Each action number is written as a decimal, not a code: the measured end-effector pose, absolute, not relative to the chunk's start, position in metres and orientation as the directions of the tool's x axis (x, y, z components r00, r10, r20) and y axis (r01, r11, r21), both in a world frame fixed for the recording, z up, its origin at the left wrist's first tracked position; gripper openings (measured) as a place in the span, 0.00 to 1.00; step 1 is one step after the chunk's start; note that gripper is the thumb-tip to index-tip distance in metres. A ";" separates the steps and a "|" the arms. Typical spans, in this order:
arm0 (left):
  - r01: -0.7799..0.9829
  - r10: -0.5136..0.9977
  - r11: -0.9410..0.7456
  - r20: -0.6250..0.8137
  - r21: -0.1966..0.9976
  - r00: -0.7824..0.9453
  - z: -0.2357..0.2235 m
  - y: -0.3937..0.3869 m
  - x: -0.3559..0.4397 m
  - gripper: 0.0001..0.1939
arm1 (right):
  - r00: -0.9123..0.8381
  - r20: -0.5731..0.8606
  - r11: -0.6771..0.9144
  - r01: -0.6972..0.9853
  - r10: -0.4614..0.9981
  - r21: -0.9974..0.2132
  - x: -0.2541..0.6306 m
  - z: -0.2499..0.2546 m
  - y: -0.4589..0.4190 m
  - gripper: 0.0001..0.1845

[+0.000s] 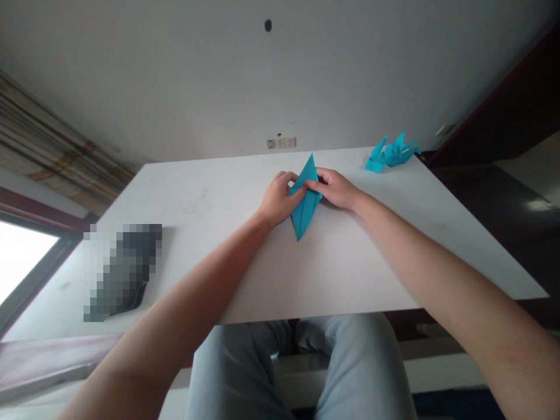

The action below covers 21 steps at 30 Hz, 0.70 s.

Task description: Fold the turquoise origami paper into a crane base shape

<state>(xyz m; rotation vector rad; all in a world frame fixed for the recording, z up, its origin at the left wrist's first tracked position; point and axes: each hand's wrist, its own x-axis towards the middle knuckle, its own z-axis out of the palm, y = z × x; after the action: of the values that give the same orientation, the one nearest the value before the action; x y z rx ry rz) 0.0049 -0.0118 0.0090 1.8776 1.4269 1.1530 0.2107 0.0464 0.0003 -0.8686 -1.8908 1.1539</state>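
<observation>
A teal paper [305,209], folded into a long pointed diamond, lies on the white table [210,198] a little beyond its middle. My left hand [277,198] pinches the paper's left edge, fingers curled and closed on it. From the other side my right hand [335,188] does the same, fingertips pressed on the fold near the upper half. Both points of the diamond stick out past my hands.
Several finished teal paper figures [392,153] sit at the table's far right corner. A dark, blurred-out object [125,268] lies near the front left edge. A wall with power sockets [280,142] stands behind the table. My knees show under the front edge.
</observation>
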 end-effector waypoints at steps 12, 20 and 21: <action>0.577 0.950 -0.296 0.296 0.761 0.097 0.012 -0.014 0.006 0.04 | -0.517 0.289 0.445 0.207 0.806 -0.871 0.211 -0.001 0.048 0.27; 0.584 0.953 -0.288 0.287 0.759 0.098 0.015 -0.015 0.007 0.03 | -0.514 0.297 0.453 0.209 0.805 -0.867 0.211 -0.001 0.049 0.28; 0.584 0.954 -0.285 0.285 0.760 0.096 0.015 -0.015 0.007 0.03 | -0.515 0.298 0.454 0.209 0.804 -0.866 0.211 -0.001 0.049 0.27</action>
<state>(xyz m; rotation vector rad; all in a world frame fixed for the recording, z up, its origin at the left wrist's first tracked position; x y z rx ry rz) 0.0071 -0.0155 0.0154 1.9212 1.5030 1.0656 0.2113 0.0487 -0.0015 -0.8450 -1.9780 1.0427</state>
